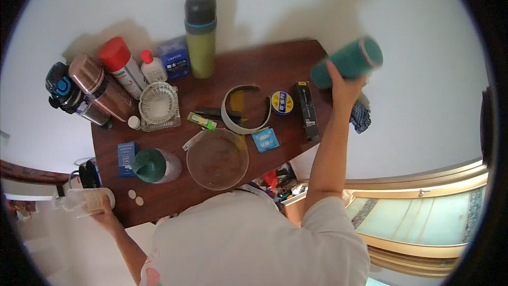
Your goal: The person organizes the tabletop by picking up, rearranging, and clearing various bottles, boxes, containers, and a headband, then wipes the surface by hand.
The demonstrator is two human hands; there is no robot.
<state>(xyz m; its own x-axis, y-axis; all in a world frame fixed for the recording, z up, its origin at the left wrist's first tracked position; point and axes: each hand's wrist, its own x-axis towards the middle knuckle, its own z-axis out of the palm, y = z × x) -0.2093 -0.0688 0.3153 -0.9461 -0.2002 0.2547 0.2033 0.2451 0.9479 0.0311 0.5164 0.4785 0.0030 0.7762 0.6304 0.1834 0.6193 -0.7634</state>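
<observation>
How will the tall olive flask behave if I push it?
The olive flask stands tall and narrow, so a push near its black cap would probably tip it. Once down, its round body would likely roll. It looks rigid, so expect little give.

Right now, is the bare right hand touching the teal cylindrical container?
Touching. The head view shows the bare right hand gripping the teal cylindrical container, with the thumb pressed against its side.

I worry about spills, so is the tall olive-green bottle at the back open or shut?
Shut: the olive-green bottle stands upright with its black cap on top.
</observation>
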